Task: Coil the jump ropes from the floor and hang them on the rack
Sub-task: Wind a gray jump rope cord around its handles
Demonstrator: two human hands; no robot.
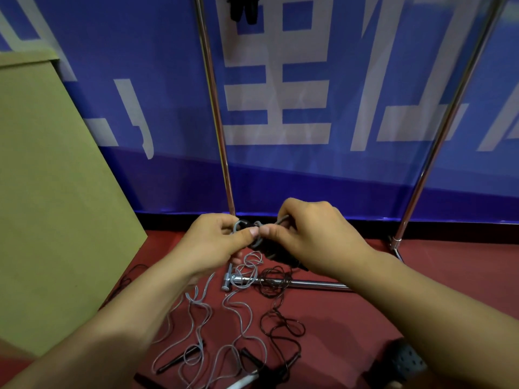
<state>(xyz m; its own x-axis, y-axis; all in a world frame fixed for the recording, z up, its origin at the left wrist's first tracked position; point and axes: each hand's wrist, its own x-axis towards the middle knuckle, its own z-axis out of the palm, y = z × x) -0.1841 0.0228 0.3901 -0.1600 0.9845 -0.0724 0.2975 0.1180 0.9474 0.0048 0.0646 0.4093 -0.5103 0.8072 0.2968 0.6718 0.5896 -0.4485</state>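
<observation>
Thin grey plastic-cord jump rope: upper end bunched w/ its black handles up between both hands, rest trails down in loose tangled loops on red floor. Thin dark brown cord jump rope: tangled heap across rack base bar, loops running down to black handles near bottom edge. Chrome tube rack: 2 uprights, black handles hanging at top.

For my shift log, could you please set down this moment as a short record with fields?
left hand: left hand pinches the grey rope
right hand: right hand pinches the same rope, thumbs nearly touching
held bundle: black handles under the right hand
floor: loose grey cord and dark rope tangled on the red floor
rack: rack, black handles hanging at top
backdrop: blue banner
</observation>
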